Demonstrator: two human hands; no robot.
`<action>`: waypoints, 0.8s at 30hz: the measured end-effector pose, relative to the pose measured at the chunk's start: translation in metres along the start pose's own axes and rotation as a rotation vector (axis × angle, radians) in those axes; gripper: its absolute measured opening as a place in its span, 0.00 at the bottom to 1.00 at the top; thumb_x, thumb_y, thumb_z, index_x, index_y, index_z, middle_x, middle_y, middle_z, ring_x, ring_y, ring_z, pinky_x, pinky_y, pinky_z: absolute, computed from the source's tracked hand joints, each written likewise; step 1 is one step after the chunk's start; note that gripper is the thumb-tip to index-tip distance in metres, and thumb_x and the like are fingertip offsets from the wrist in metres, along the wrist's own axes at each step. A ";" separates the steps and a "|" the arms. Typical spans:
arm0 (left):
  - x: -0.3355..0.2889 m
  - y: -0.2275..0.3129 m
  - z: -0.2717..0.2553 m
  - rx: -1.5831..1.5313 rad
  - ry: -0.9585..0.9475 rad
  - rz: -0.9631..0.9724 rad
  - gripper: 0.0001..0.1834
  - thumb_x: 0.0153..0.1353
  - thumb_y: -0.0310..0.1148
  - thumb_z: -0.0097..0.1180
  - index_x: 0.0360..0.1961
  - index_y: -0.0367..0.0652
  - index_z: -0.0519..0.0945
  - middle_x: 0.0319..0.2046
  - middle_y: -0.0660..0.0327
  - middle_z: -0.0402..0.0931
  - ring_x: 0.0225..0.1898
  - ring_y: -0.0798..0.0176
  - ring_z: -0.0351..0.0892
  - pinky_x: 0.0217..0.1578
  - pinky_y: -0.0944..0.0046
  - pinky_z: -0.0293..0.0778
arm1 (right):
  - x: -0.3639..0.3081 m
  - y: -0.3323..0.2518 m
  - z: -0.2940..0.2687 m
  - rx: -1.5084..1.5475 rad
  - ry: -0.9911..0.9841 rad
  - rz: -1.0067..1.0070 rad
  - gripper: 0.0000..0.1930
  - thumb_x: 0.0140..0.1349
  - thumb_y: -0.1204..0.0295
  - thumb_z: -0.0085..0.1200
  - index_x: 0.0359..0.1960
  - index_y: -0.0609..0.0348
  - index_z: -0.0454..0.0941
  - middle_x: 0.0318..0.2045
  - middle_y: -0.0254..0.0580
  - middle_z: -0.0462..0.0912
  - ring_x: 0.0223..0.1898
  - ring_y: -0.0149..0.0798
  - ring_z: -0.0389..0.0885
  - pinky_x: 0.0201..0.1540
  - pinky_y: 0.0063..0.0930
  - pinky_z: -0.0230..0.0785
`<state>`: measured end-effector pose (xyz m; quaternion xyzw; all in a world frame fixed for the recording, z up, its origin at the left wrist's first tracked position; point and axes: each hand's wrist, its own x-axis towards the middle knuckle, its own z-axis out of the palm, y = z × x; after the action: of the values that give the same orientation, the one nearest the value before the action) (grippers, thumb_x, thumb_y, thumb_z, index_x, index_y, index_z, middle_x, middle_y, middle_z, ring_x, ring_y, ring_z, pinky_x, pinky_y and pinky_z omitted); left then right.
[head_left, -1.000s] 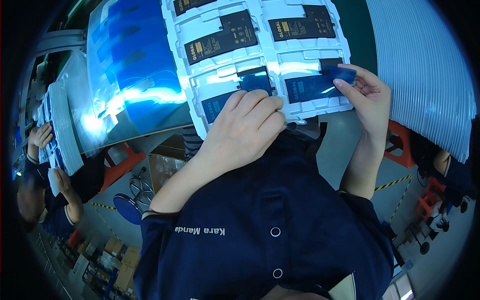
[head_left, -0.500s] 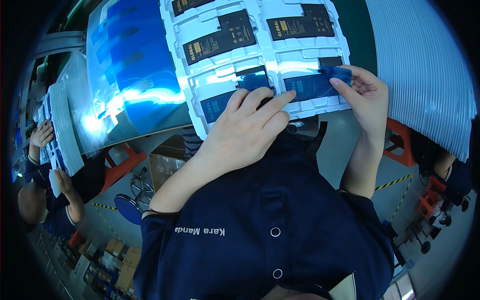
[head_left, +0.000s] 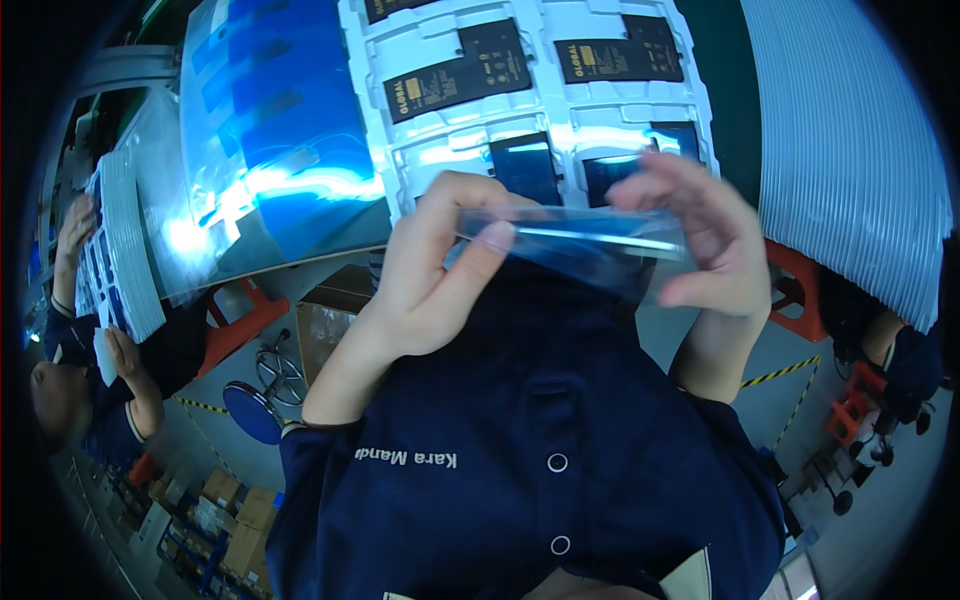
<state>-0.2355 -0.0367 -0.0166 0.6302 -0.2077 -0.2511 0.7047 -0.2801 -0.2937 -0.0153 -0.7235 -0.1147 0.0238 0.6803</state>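
Observation:
A strip of clear plastic film [head_left: 585, 243] is stretched out in front of my chest, over the near edge of the white plastic tray [head_left: 560, 105]. Thumb and fingers of my left hand [head_left: 432, 270] pinch its left end. By the film's right end is my right hand [head_left: 722, 235], its fingers apart and smeared by motion; it looks free of the film. Flat black batteries [head_left: 462, 72] with gold print lie in the tray's pockets, among them another battery [head_left: 620, 48] to the right. My hands and the glossy film partly cover the nearest row.
Blue translucent film sheets [head_left: 290, 110] lie left of the tray. A tall stack of white ribbed trays [head_left: 850, 140] stands to the right. Far left, a co-worker [head_left: 110, 380] handles another tray stack [head_left: 130, 250]. Red stools [head_left: 240, 320] and a cardboard box [head_left: 330, 318] are below the table.
The clear film has come up off the near batteries toward my chest. My left hand now pinches it, and my right hand has opened from its pinch at the right battery.

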 end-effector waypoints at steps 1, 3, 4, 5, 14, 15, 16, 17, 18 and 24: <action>-0.002 0.001 -0.001 -0.178 0.064 -0.037 0.08 0.65 0.26 0.45 0.45 0.37 0.69 0.42 0.55 0.74 0.43 0.65 0.75 0.45 0.65 0.71 | 0.002 0.000 0.009 -0.024 -0.028 0.037 0.24 0.50 0.77 0.62 0.51 0.63 0.75 0.39 0.42 0.81 0.31 0.31 0.80 0.37 0.21 0.70; -0.001 0.008 -0.016 -0.218 0.006 -0.106 0.13 0.68 0.32 0.40 0.48 0.35 0.67 0.44 0.53 0.74 0.46 0.67 0.73 0.49 0.66 0.68 | 0.008 0.002 0.025 -0.086 -0.022 0.050 0.13 0.54 0.79 0.57 0.42 0.66 0.80 0.33 0.45 0.84 0.29 0.33 0.82 0.36 0.22 0.72; 0.002 0.009 -0.024 -0.313 -0.014 -0.099 0.17 0.68 0.38 0.37 0.48 0.35 0.68 0.45 0.52 0.74 0.46 0.67 0.73 0.49 0.67 0.68 | 0.015 0.003 0.032 -0.118 0.007 -0.002 0.11 0.54 0.81 0.54 0.41 0.64 0.81 0.34 0.45 0.84 0.31 0.34 0.82 0.37 0.22 0.72; 0.005 0.011 -0.030 -0.407 -0.034 -0.091 0.22 0.69 0.44 0.34 0.48 0.35 0.69 0.46 0.51 0.74 0.46 0.67 0.72 0.48 0.67 0.68 | 0.021 0.004 0.037 -0.149 0.036 -0.053 0.11 0.55 0.83 0.52 0.39 0.63 0.82 0.35 0.45 0.83 0.32 0.35 0.82 0.37 0.22 0.72; -0.007 0.010 -0.056 0.077 0.256 -0.049 0.23 0.50 0.16 0.58 0.49 0.35 0.68 0.42 0.54 0.77 0.44 0.67 0.75 0.44 0.71 0.70 | 0.064 0.000 0.079 0.178 0.159 -0.075 0.12 0.59 0.84 0.47 0.41 0.64 0.81 0.45 0.48 0.79 0.42 0.36 0.78 0.46 0.27 0.70; -0.008 0.008 -0.056 0.111 0.282 0.012 0.24 0.50 0.15 0.59 0.49 0.35 0.68 0.40 0.55 0.77 0.43 0.68 0.76 0.43 0.71 0.71 | 0.068 -0.003 0.085 0.390 0.230 0.068 0.11 0.60 0.83 0.47 0.42 0.65 0.80 0.46 0.47 0.79 0.42 0.35 0.77 0.46 0.27 0.70; -0.009 0.007 -0.055 0.144 0.310 0.071 0.24 0.49 0.15 0.59 0.49 0.36 0.68 0.39 0.55 0.78 0.42 0.68 0.76 0.43 0.71 0.71 | 0.068 -0.001 0.082 0.352 0.147 0.151 0.10 0.58 0.80 0.52 0.42 0.66 0.80 0.43 0.45 0.79 0.40 0.31 0.77 0.42 0.24 0.70; -0.010 0.008 -0.055 0.121 0.329 0.084 0.23 0.50 0.15 0.60 0.48 0.35 0.69 0.37 0.56 0.78 0.40 0.68 0.77 0.42 0.72 0.71 | 0.069 0.001 0.080 0.309 0.059 0.228 0.11 0.57 0.78 0.57 0.43 0.68 0.79 0.39 0.42 0.80 0.37 0.27 0.76 0.39 0.22 0.69; -0.011 0.010 -0.055 0.097 0.347 0.097 0.21 0.50 0.16 0.60 0.46 0.35 0.70 0.35 0.57 0.79 0.38 0.68 0.77 0.41 0.72 0.72 | 0.070 0.005 0.076 0.230 -0.039 0.296 0.12 0.56 0.77 0.59 0.42 0.68 0.79 0.37 0.41 0.80 0.35 0.25 0.76 0.37 0.20 0.69; -0.012 0.016 -0.057 0.026 0.521 -0.013 0.08 0.48 0.22 0.67 0.27 0.35 0.78 0.24 0.63 0.79 0.25 0.74 0.75 0.28 0.76 0.68 | 0.081 0.009 0.084 0.025 0.006 0.132 0.08 0.50 0.79 0.63 0.34 0.64 0.82 0.30 0.39 0.81 0.31 0.26 0.76 0.34 0.18 0.67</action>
<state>-0.2094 0.0166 -0.0070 0.6838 -0.0185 -0.0822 0.7248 -0.2158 -0.1955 -0.0203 -0.7211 -0.0644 0.0681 0.6865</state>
